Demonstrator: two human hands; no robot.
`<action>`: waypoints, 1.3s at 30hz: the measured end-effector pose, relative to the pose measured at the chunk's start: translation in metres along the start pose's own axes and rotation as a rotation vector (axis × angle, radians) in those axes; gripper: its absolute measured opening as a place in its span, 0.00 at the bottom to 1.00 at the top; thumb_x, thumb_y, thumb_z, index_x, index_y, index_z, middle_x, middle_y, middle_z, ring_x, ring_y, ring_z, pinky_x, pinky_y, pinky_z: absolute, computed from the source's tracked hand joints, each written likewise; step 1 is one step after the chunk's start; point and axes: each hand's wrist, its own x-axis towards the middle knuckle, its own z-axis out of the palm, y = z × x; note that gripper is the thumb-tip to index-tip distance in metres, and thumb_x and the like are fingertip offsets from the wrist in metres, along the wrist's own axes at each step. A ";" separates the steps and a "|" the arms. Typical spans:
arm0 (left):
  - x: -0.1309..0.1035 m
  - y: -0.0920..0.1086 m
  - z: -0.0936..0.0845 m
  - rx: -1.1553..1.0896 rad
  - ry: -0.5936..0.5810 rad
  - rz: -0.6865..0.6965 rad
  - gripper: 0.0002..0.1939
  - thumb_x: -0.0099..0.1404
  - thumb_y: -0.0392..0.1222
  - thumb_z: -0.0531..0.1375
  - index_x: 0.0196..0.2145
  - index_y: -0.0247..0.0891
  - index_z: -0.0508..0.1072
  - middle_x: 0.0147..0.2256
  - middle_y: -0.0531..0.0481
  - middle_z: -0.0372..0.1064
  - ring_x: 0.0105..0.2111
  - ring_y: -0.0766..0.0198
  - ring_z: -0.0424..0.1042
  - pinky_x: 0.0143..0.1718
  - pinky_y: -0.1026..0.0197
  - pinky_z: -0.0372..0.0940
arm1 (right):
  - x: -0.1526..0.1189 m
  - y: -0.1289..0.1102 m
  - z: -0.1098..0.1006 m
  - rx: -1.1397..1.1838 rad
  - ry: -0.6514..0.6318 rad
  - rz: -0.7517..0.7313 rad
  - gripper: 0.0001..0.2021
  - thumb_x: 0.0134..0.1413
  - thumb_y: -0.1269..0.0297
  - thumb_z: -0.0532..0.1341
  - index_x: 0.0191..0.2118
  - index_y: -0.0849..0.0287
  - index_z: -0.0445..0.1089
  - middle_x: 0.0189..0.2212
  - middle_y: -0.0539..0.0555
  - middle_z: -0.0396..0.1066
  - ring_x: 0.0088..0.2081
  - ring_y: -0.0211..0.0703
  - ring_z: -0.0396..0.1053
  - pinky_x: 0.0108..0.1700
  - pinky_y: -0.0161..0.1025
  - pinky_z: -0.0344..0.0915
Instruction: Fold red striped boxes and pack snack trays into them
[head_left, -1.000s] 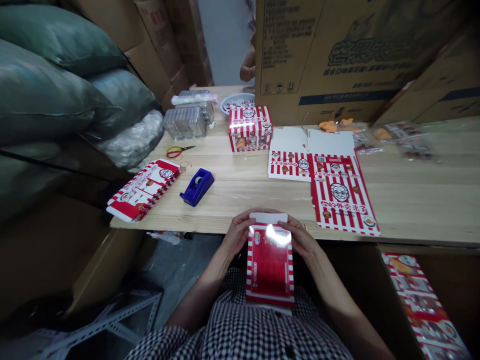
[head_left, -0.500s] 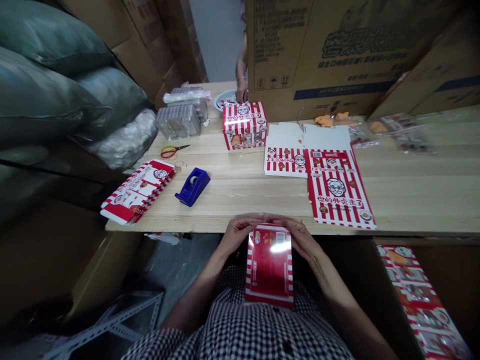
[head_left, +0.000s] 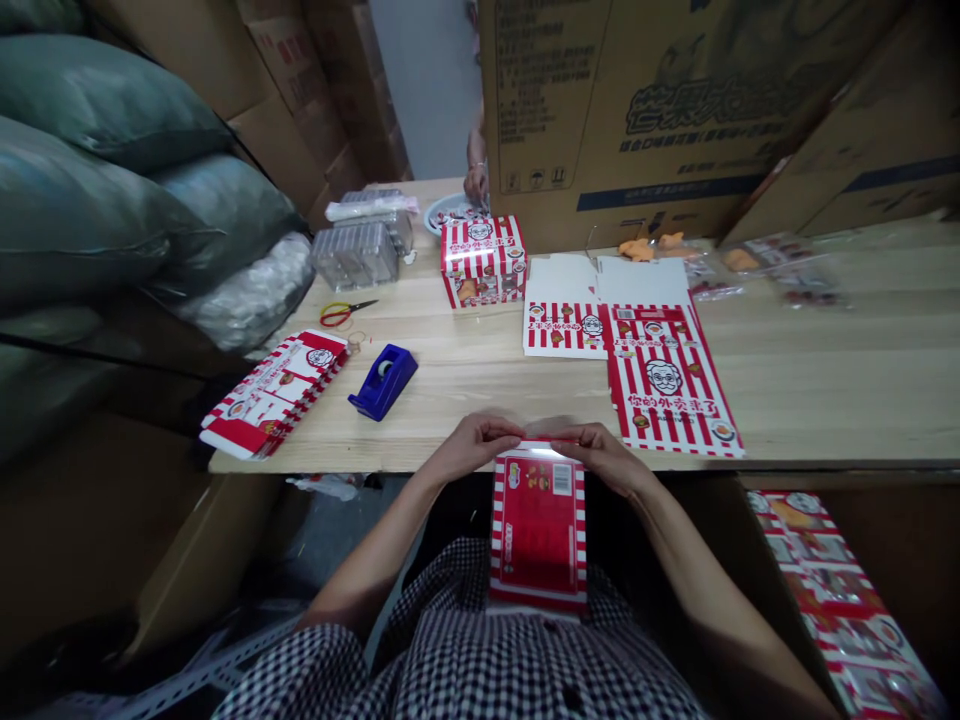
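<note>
A red box with striped edges [head_left: 538, 530] rests on my lap, its top end at the table's front edge. My left hand [head_left: 480, 442] pinches the top left corner of this box. At the top right corner, the fingers of my right hand [head_left: 600, 455] close on the same end. Both hands' fingertips lie near each other along the upper edge, slightly blurred. Beyond them on the table stands an assembled striped box [head_left: 484, 262]. Flat striped cartons [head_left: 664, 385] lie to the right of it.
A blue tape dispenser [head_left: 383, 381], scissors [head_left: 345, 312] and folded cartons [head_left: 276, 392] lie on the left. Clear plastic cases [head_left: 354, 256] stand behind. Another person's hand [head_left: 476, 183] is at a bowl [head_left: 442, 212]. A large cardboard box [head_left: 600, 120] stands at the back.
My hands have come up slightly at the box's top edge, and the fingers have shifted along it. The other person's hand has moved a little. The view has shifted slightly.
</note>
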 end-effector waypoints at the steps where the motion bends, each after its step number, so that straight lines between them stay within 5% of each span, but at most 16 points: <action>1: 0.001 0.000 0.000 0.009 0.010 0.000 0.19 0.61 0.51 0.67 0.42 0.33 0.81 0.37 0.42 0.80 0.34 0.61 0.76 0.37 0.62 0.67 | 0.001 0.001 0.000 -0.005 0.001 -0.002 0.19 0.52 0.51 0.70 0.47 0.54 0.79 0.43 0.56 0.81 0.41 0.50 0.79 0.52 0.53 0.71; 10: 0.002 -0.006 0.004 0.140 0.038 0.002 0.17 0.64 0.50 0.64 0.39 0.32 0.82 0.34 0.43 0.79 0.30 0.61 0.74 0.33 0.63 0.65 | 0.002 0.008 -0.002 -0.064 -0.004 -0.035 0.19 0.54 0.49 0.68 0.46 0.54 0.80 0.44 0.55 0.80 0.45 0.52 0.77 0.54 0.52 0.68; 20: -0.004 0.001 0.013 0.402 0.138 0.055 0.16 0.68 0.48 0.59 0.38 0.34 0.82 0.32 0.46 0.78 0.32 0.60 0.73 0.31 0.64 0.63 | 0.004 -0.002 -0.002 -0.166 -0.082 -0.072 0.20 0.57 0.43 0.64 0.41 0.55 0.80 0.34 0.51 0.80 0.36 0.46 0.76 0.43 0.44 0.71; 26: -0.012 0.005 0.012 0.452 0.090 0.114 0.16 0.69 0.47 0.57 0.39 0.35 0.82 0.34 0.46 0.79 0.34 0.59 0.75 0.34 0.63 0.66 | -0.006 0.007 0.000 -0.173 -0.063 -0.090 0.21 0.60 0.44 0.60 0.50 0.50 0.77 0.46 0.52 0.79 0.49 0.52 0.74 0.55 0.51 0.68; 32: -0.029 0.026 0.012 0.484 -0.046 0.195 0.17 0.72 0.45 0.54 0.53 0.42 0.77 0.46 0.45 0.79 0.43 0.57 0.76 0.47 0.58 0.68 | -0.029 0.008 0.002 -0.195 -0.054 -0.165 0.19 0.63 0.48 0.60 0.57 0.43 0.72 0.59 0.50 0.70 0.62 0.52 0.65 0.65 0.54 0.57; 39: -0.047 0.017 0.025 0.412 0.097 0.223 0.19 0.72 0.43 0.57 0.59 0.44 0.72 0.57 0.45 0.72 0.57 0.54 0.71 0.60 0.52 0.63 | -0.037 0.019 0.012 -0.202 0.066 -0.233 0.17 0.64 0.50 0.60 0.56 0.43 0.73 0.59 0.51 0.70 0.62 0.53 0.64 0.66 0.57 0.56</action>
